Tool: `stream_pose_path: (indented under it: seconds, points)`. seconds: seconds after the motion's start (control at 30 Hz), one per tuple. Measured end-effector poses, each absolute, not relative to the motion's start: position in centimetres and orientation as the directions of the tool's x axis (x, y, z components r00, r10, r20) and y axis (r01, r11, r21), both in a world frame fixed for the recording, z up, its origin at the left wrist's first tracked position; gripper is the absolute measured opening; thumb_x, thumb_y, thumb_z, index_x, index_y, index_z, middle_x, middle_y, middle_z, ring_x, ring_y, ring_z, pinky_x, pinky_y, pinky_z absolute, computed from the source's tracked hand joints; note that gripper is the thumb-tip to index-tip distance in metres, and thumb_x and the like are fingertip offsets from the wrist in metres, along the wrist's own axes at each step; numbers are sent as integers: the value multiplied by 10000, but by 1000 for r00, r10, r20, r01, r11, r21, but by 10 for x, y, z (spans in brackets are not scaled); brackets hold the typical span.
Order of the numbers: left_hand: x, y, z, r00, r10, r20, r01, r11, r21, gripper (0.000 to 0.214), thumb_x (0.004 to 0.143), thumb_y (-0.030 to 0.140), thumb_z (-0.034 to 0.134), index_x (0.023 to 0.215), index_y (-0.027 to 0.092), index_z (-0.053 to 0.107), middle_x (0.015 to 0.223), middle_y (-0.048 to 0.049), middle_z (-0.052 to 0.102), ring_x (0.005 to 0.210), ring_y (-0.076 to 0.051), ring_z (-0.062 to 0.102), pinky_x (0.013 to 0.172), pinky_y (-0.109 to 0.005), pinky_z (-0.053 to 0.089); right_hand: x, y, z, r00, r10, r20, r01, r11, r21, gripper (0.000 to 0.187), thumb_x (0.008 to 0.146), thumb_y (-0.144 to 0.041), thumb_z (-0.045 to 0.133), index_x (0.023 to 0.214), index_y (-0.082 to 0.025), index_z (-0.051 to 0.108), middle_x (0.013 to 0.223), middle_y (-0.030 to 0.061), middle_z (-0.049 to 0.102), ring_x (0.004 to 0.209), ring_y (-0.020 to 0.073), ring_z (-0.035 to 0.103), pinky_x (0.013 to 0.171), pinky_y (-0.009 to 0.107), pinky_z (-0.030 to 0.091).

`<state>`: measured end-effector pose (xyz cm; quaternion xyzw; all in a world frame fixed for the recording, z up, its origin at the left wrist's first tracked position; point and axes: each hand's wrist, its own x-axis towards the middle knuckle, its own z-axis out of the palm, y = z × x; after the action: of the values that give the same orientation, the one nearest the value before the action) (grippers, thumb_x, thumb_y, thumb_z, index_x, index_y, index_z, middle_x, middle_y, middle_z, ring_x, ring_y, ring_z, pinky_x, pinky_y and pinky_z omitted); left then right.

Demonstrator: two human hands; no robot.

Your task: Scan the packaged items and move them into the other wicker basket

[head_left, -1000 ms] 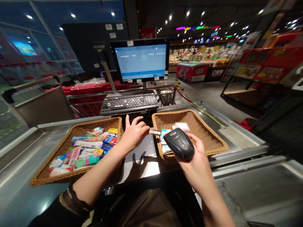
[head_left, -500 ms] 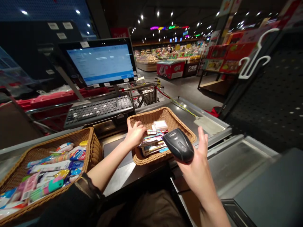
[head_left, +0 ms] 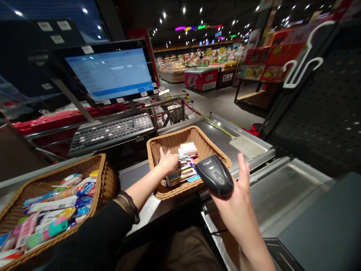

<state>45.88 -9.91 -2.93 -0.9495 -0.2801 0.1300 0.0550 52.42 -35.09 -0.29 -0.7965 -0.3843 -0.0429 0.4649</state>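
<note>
My right hand (head_left: 234,199) holds a black barcode scanner (head_left: 214,176) over the right side of a wicker basket (head_left: 214,145), with some fingers stretched away from it. Inside that basket is my left hand (head_left: 169,162), its fingers curled down at the left end of a pile of flat, glossy packets (head_left: 184,169). My own hand hides its fingertips, so what they grip cannot be made out. Behind the packets, a small white box (head_left: 188,148) lies in the basket.
A second wicker basket (head_left: 103,180) on the left is filled with toothpaste-like boxes and colourful packs. Behind stand a keyboard (head_left: 113,130) and a lit monitor (head_left: 109,75). The metal counter (head_left: 248,145) extends right, and a white hook (head_left: 306,60) hangs on the right-hand panel.
My left hand has moved from near the basket's left rim further in, and its fingers have curled in at the packets. The scanner stays in my right hand, almost unmoved. The view has shifted slightly.
</note>
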Motion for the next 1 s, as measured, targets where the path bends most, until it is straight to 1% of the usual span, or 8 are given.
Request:
stream_pose_path:
  seconds: [0.23, 0.33, 0.4, 0.53, 0.7, 0.9, 1.0]
  points:
    - [460, -99, -42, 816, 518, -257, 459, -850, -257, 310, 894, 146, 542, 1159, 168, 701, 1197, -170, 712, 1221, -360, 556, 1119, -796, 136, 519, -350, -1, 707, 588, 394, 633, -278, -722, 341, 871, -292, 632, 1199, -203, 658, 1719, 71, 27, 1564, 426, 41, 1216, 668, 222]
    - [460, -100, -41, 814, 520, -258, 459, -849, -263, 302, 886, 151, 559, 1150, 170, 704, 1207, -171, 708, 1208, -362, 562, 1117, -798, 139, 519, -349, 0, 702, 602, 381, 632, -280, -722, 370, 870, -303, 628, 1224, -196, 646, 1719, 75, 19, 1565, 419, 43, 1214, 662, 235]
    - [460, -102, -39, 816, 525, -240, 471, -846, -250, 276, 885, 166, 578, 1128, 161, 708, 1177, -174, 715, 1193, -362, 569, 1120, -797, 139, 520, -349, 0, 697, 611, 374, 634, -283, -720, 366, 868, -310, 628, 1217, -200, 652, 1720, 67, 2, 1566, 418, 40, 1213, 661, 237]
    - [454, -104, -30, 842, 525, -125, 494, -843, -213, 241, 888, 238, 625, 1107, 171, 699, 1145, -160, 708, 1204, -360, 553, 1123, -791, 161, 519, -348, 2, 671, 641, 373, 650, -268, -711, 402, 874, -325, 622, 1266, -237, 633, 1721, 38, -24, 1570, 404, 22, 1215, 663, 223]
    - [427, -106, -11, 861, 506, 56, 508, -846, -164, 200, 924, 248, 610, 1101, 185, 680, 1194, -145, 670, 1307, -370, 479, 1106, -800, 214, 506, -342, 5, 656, 640, 401, 669, -247, -701, 443, 864, -299, 627, 1304, -245, 611, 1719, 54, 19, 1570, 400, 47, 1207, 662, 242]
    - [363, -108, 13, 802, 560, 207, 587, -803, -102, 161, 944, 244, 600, 1082, 208, 674, 1222, -125, 672, 1396, -382, 409, 1113, -795, 210, 492, -333, 3, 594, 665, 453, 722, -191, -665, 391, 863, -274, 618, 1247, -199, 631, 1713, 84, 60, 1563, 413, 89, 1209, 675, 223]
    - [319, -105, 16, 743, 598, 301, 642, -763, -68, 171, 950, 262, 600, 1101, 223, 669, 1235, -112, 675, 1405, -377, 403, 1125, -783, 197, 487, -327, 2, 529, 712, 462, 748, -135, -649, 383, 846, -302, 653, 1219, -215, 650, 1716, 65, 34, 1556, 444, 91, 1197, 702, 220]
